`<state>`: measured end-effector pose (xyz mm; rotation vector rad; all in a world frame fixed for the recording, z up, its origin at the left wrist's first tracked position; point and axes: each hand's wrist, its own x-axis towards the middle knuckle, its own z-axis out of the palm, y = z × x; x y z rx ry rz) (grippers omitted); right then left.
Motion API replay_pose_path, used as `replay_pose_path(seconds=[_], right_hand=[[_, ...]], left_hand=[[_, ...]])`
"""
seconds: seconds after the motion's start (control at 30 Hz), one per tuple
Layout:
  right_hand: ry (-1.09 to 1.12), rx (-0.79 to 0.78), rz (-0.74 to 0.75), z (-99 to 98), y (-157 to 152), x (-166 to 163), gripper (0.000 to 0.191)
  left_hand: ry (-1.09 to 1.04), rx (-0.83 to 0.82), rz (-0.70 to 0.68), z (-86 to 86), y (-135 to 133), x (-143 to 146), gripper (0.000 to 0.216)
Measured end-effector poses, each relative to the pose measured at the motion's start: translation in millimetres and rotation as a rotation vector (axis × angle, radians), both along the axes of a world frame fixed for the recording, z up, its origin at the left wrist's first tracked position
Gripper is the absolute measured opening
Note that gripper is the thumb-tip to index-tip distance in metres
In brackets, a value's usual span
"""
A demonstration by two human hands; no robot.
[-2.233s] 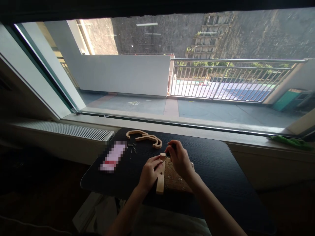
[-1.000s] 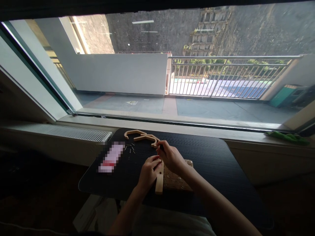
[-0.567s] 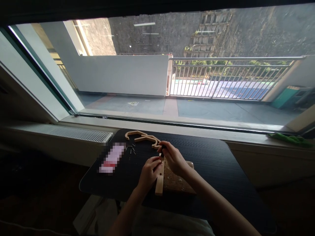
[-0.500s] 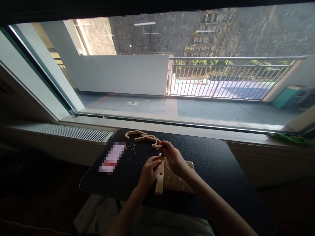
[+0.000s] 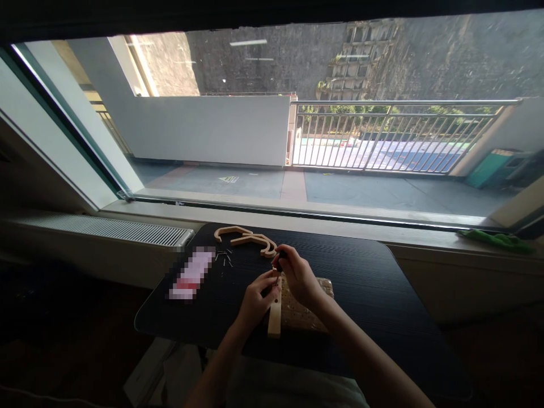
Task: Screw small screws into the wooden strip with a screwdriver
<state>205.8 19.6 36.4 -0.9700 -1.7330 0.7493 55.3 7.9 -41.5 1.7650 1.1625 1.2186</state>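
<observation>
Head view: on the black table (image 5: 374,283), the left hand (image 5: 255,297) pinches the wooden strip (image 5: 275,320), which lies along the left edge of one cork-like board (image 5: 304,317). The right hand (image 5: 300,275) grips a small dark tool (image 5: 278,262), covering the board's far end. Beyond lie two curved wooden pieces (image 5: 249,238), several loose screws (image 5: 224,258) and one blurred pink packet (image 5: 191,273).

Wooden strip (image 5: 275,320) on table (image 5: 374,277), left of board (image 5: 301,317); curved pieces (image 5: 249,239) behind, screws (image 5: 224,258) left.
</observation>
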Motion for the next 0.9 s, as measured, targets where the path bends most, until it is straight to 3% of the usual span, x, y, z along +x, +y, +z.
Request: replay_pose_path(seconds=[0.27, 0.47, 0.9], right_hand=[[0.152, 0.031, 0.037, -11.1, -1.8, -4.5, 0.033], [0.308, -0.036, 0.045, -16.7, -2.3, -9.8, 0.029], [0.188, -0.043, 0.014, -6.2, -2.9, -6.7, 0.021]], left_hand=[[0.026, -0.001, -0.025, -0.1, 2.0, -3.3, 0.022], [0.027, -0.013, -0.014, -3.6, 1.7, -3.0, 0.022], [0.022, 0.012, 0.004, -5.3, 2.5, -3.1, 0.021]])
